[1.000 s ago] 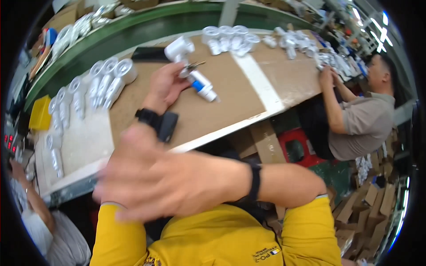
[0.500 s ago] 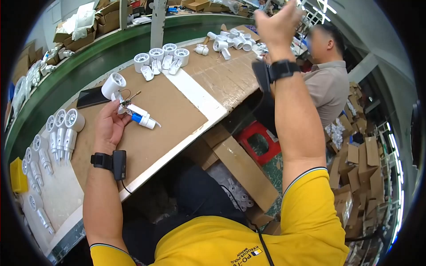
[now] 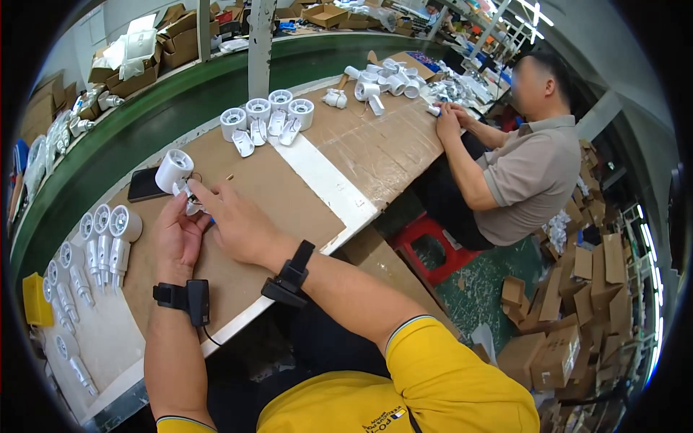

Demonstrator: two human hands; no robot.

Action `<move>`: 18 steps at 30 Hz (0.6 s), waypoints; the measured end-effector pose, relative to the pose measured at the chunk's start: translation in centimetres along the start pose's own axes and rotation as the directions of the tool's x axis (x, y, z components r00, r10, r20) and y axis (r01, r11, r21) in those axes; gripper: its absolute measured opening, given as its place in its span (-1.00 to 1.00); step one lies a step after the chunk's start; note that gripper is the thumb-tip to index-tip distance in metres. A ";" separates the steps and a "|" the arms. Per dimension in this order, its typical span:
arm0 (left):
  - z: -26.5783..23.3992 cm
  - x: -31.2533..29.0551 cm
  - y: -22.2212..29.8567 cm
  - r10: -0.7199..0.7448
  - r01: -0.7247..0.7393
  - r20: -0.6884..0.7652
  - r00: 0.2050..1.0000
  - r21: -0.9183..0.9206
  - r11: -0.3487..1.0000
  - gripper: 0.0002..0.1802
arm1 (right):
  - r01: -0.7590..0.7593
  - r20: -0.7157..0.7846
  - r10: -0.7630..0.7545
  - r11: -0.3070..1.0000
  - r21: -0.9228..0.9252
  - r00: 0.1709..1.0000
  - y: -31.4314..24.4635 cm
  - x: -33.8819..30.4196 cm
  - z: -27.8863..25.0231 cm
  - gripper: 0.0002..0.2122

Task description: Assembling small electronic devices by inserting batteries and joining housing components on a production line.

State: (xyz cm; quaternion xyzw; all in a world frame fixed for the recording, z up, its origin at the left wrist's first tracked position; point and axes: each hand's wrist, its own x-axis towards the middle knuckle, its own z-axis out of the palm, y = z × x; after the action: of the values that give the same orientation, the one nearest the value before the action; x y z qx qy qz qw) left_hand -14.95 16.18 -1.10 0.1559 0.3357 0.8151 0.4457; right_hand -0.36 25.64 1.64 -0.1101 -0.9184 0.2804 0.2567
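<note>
My left hand point(image 3: 179, 234) is closed around the opened handle of a white round-headed device. Its drum-shaped head point(image 3: 174, 171) points away from me, and thin wires show near the joint. My right hand point(image 3: 242, 227) reaches in from the right, its fingers bent at the handle's exposed inside. What its fingertips pinch, if anything, is hidden. A blue bit shows between the hands. To the left, several similar devices with handles point(image 3: 119, 252) lie in rows. Farther off stand several white heads point(image 3: 301, 114) beside loose curved white shells point(image 3: 289, 132).
A black phone point(image 3: 146, 185) lies behind the held device. Across the bench point(image 3: 303, 209) is a pile of white parts point(image 3: 393, 78). A co-worker point(image 3: 530, 166) sits at right near a red stool point(image 3: 433, 252). A yellow bin point(image 3: 37, 298) stands far left; cardboard boxes point(image 3: 556, 353) fill the right floor.
My right hand has come down from high at the right to the device in my left hand. The co-worker's hands and the stool are now more fully in view.
</note>
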 end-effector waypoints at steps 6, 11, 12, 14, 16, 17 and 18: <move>-0.1 -0.2 0.3 0.068 -0.068 -0.028 0.997 0.001 0.998 -0.67 | 0.015 0.069 -0.012 0.999 -0.045 0.998 -0.5 1.9 -0.9 -0.40; -2.0 -0.5 0.8 0.146 -0.146 0.002 0.989 -0.010 0.989 -0.67 | -0.192 0.105 0.162 0.862 0.470 0.981 -2.0 4.5 -1.0 -0.48; -1.9 -0.8 1.2 0.180 -0.180 -0.004 0.984 -0.007 0.984 -0.67 | -0.477 0.374 0.301 0.627 0.616 0.877 -2.7 5.0 -2.2 -0.49; -0.9 0.0 1.0 0.205 -0.207 0.113 0.972 0.009 0.978 -0.66 | -0.418 0.324 0.273 0.448 0.790 0.906 0.2 6.0 -1.7 -0.52; 0.7 0.5 0.6 0.203 -0.202 0.015 0.979 -0.030 0.979 -0.66 | -0.389 0.311 0.237 0.484 0.784 0.921 1.9 6.7 -2.2 -0.56; 0.1 -0.3 1.3 0.213 -0.213 -0.020 0.977 -0.014 0.977 -0.66 | -0.402 0.339 0.217 0.463 0.790 0.915 1.9 7.0 -0.8 -0.56; 0.2 -0.4 1.6 0.202 -0.202 -0.046 0.978 0.010 0.979 -0.66 | -0.364 0.310 0.191 0.446 0.818 0.931 2.7 7.2 0.0 -0.59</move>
State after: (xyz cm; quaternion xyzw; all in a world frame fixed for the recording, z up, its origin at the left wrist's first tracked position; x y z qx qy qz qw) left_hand -15.63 15.31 0.16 0.1712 0.3308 0.8587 0.3520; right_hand -6.28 30.34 3.05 -0.0912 -0.6408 0.7480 0.1468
